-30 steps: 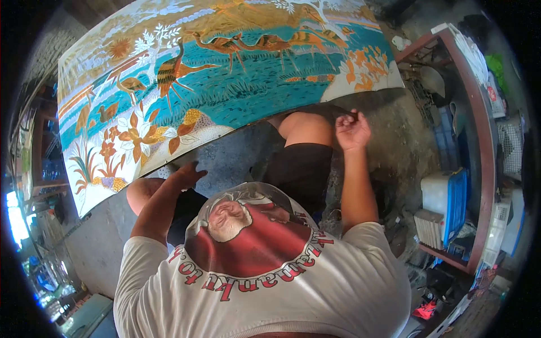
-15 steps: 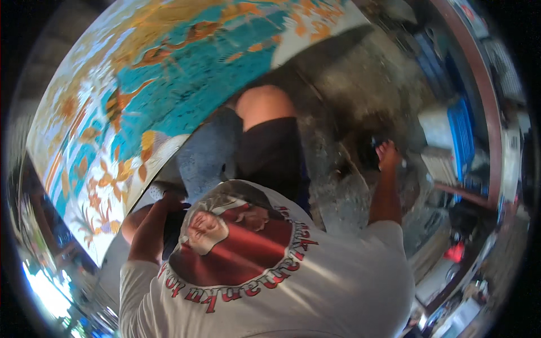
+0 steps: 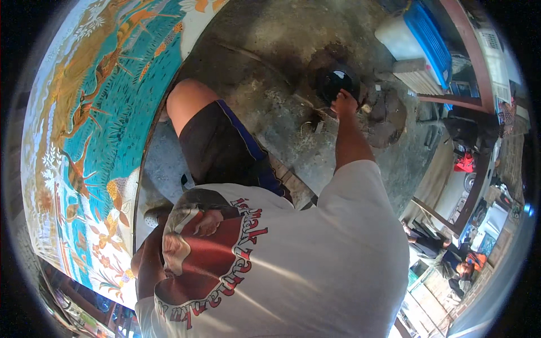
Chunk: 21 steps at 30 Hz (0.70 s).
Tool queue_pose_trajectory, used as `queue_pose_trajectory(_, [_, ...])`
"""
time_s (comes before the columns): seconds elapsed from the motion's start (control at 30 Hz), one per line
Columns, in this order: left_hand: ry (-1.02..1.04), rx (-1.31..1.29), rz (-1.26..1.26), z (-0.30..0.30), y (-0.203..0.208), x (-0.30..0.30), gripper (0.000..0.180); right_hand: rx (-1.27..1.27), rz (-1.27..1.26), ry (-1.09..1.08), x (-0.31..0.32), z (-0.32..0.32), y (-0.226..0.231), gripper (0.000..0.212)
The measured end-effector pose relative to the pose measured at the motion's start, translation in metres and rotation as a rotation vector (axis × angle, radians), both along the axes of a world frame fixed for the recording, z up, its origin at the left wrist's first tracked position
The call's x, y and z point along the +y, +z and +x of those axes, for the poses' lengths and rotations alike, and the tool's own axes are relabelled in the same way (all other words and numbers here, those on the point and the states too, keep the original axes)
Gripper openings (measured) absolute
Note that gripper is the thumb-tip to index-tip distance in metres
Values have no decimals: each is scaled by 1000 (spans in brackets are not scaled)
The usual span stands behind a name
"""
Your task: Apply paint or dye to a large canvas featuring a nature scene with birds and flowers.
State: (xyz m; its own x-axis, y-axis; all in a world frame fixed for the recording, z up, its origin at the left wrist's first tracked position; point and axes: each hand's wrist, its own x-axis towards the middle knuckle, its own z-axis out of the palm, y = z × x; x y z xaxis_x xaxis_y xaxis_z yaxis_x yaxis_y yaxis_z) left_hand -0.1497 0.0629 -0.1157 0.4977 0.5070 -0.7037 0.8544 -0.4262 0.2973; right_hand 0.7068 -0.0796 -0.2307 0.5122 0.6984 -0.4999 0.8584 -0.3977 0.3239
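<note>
Reaching: right hand (image 3: 344, 103) has swung off the painted cloth and now stretches out to a black round pot (image 3: 337, 83) on the floor, arm nearly straight. A second ago that hand was up at the cloth's lower edge, so the work looks to have paused for something at the pot.

Right hand state: fingers curled down onto the pot's near rim, touching it; can't tell if it's pinching anything small, too blurry.

Left hand: can't really see it. The left forearm (image 3: 147, 265) drops down past the shirt toward the cloth's edge and the hand is hidden, so open or closed is anyone's guess. Earlier it was flat up against the cloth.

Painted cloth (image 3: 84, 141): big stretched batik-style piece, teal ground with orange birds and flowers, now well off to the left of the reaching hand, close by the left arm.

View: head has turned right, so the cloth slid to the left side.

Floor (image 3: 270, 50): stained grey concrete, dark patch around the pot, a lumpy dark object (image 3: 387, 115) just right of the hand.

Room: blue-lidded white box (image 3: 417, 34) beyond the pot, wooden frame (image 3: 468, 62) further right, other people sitting (image 3: 434, 248) well behind on the right.
</note>
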Motion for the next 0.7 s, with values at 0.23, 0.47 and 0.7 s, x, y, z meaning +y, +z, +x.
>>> queue_pose_trajectory(0.23, [187, -217, 16, -1, -3, -1, 45, -25, -317, 173, -37, 39, 62, 45])
queue_pose_trajectory(0.47, [526, -241, 85, 211, 131, 66, 37, -1715, -2072, 1855, 31, 18, 100, 20])
queue_pose_trajectory(0.7, [350, -500, 134, 235, 171, 72, 42, -2549, -1530, 1149, 216, -46, 170, 26])
